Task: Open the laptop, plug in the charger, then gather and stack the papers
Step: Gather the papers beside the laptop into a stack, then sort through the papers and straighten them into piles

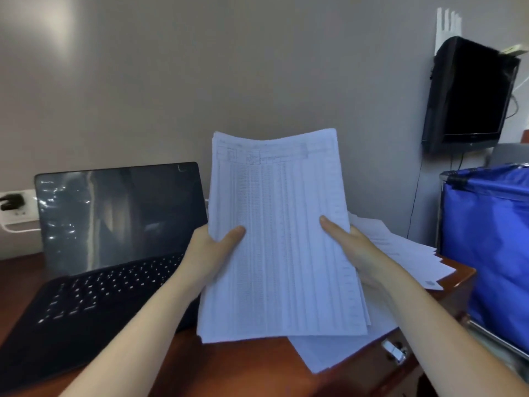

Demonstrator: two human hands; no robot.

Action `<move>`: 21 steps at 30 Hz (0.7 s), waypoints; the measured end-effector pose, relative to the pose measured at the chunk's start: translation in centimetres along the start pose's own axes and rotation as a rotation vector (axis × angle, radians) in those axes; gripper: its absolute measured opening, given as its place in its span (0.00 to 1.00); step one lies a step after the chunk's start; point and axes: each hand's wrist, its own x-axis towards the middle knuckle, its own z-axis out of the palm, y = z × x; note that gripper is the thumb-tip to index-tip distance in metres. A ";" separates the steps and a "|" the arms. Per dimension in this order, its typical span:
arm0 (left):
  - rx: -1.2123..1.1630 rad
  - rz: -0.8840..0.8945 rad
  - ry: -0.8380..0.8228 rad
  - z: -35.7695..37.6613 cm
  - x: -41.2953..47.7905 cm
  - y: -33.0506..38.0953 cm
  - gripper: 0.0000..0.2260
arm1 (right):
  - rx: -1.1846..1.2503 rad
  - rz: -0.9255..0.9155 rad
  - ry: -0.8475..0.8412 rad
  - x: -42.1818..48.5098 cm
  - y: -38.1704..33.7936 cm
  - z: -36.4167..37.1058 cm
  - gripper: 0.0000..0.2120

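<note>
A thick sheaf of printed papers (282,239) stands upright over the desk, its lower edge near the desktop. My left hand (213,253) grips its left edge with the thumb on the front sheet. At the right edge my right hand (357,247) grips it the same way. More loose papers (406,253) lie spread on the desk behind and under the sheaf. The black laptop (114,242) sits open at the left with a dark screen. A black charger plug (11,202) sits in the white wall socket at far left; its cable is hidden.
The wooden desk (243,365) has a metal drawer handle (396,351) at its right front. A blue fabric bin (492,247) on a metal frame stands right of the desk. A black monitor (469,93) hangs on the wall above it.
</note>
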 end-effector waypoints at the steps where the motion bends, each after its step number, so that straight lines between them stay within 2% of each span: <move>1: 0.016 -0.014 -0.007 -0.7 0.0 0.2 0.11 | 0.008 0.007 -0.001 0.3 0.1 0.1 0.27; 2: 0.025 -0.036 -0.010 -1.4 0.0 0.3 0.10 | 0.013 0.017 0.000 0.5 0.3 0.4 0.26; 5: 0.036 -0.107 0.019 -3.7 -0.6 0.1 0.06 | -0.016 0.062 0.043 1.6 1.6 2.6 0.09; 7: 0.068 -0.151 0.070 -5.4 -1.2 -0.3 0.04 | -0.050 0.059 0.053 2.4 2.6 4.7 0.06; 15: 0.240 -0.295 0.267 -13.4 -3.5 -3.3 0.08 | -0.101 0.081 -0.097 3.9 7.2 13.1 0.09; 21: 0.449 -0.338 0.319 -17.2 -4.3 -5.8 0.11 | -0.295 0.141 -0.134 3.7 9.2 16.9 0.07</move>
